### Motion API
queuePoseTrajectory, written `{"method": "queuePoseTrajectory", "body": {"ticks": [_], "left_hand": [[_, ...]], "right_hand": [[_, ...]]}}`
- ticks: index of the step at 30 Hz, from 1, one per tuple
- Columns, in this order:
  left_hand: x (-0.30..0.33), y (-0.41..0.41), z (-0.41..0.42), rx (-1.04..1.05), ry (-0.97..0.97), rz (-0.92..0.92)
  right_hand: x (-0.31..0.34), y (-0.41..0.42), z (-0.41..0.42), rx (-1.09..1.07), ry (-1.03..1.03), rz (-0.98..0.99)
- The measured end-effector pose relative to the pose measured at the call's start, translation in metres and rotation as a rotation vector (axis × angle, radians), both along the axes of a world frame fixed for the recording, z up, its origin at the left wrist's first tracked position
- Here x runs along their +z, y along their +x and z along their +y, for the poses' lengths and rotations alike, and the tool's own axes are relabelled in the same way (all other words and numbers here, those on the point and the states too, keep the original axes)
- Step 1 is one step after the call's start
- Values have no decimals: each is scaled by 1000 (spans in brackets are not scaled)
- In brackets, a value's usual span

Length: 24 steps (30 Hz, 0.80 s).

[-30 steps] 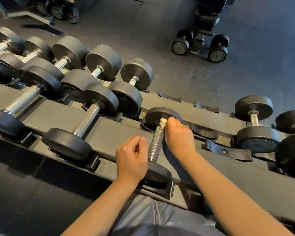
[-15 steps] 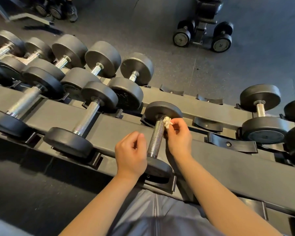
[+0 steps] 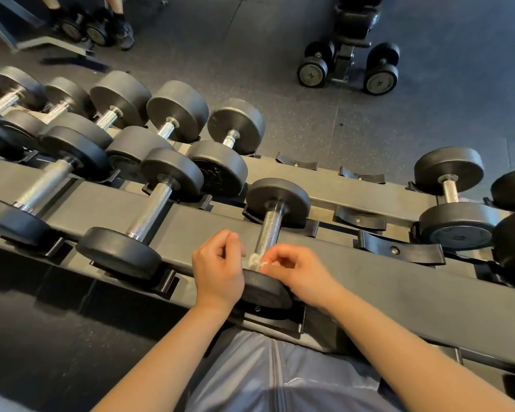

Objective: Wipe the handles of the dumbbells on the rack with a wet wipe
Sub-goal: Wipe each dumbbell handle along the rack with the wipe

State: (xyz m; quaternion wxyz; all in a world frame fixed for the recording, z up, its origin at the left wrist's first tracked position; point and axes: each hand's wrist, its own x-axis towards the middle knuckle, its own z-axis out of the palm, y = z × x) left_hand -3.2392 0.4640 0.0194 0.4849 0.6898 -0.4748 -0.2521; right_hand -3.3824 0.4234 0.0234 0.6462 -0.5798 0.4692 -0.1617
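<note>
A small black dumbbell lies on the top tier of the rack (image 3: 369, 278), its knurled steel handle (image 3: 268, 230) pointing away from me. My right hand (image 3: 299, 272) pinches a crumpled white wet wipe (image 3: 255, 261) against the near end of that handle, just above the near weight head (image 3: 265, 289). My left hand (image 3: 219, 269) hovers just left of the handle with fingers loosely curled, holding nothing. More dumbbells with steel handles (image 3: 150, 209) sit to the left on the same tier.
A lower tier holds several more dumbbells at left and two (image 3: 451, 188) at right, with bare cradles (image 3: 399, 248) between. On the floor beyond stand a bench with two dumbbells (image 3: 348, 69) and another person's feet (image 3: 122, 34).
My right hand has slid the wipe down the handle from the far head to the near end. My left hand stayed beside the handle.
</note>
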Motion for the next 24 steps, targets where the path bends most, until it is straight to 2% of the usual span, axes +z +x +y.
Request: {"method": "queuePoseTrajectory", "body": {"ticks": [3, 8, 9, 12, 14, 18, 24], "left_hand": [[1, -2, 0, -21, -3, -9], [7, -1, -1, -110, 35, -50], [8, -3, 1, -160, 0, -132], [5, -13, 17, -369, -169, -544], [4, -22, 23, -395, -163, -685], [10, -32, 15, -237, -71, -622], [9, -28, 13, -73, -38, -424]], "right_hand": [[-2, 2, -4, 3, -175, 154], [-14, 13, -29, -325, -386, 254], [-17, 13, -36, -371, -419, 288], [-22, 13, -40, -431, -456, 316], [-24, 11, -37, -500, -338, 243], [-21, -1, -37, -549, 158, -31], [-14, 8, -25, -553, 353, -159]]}}
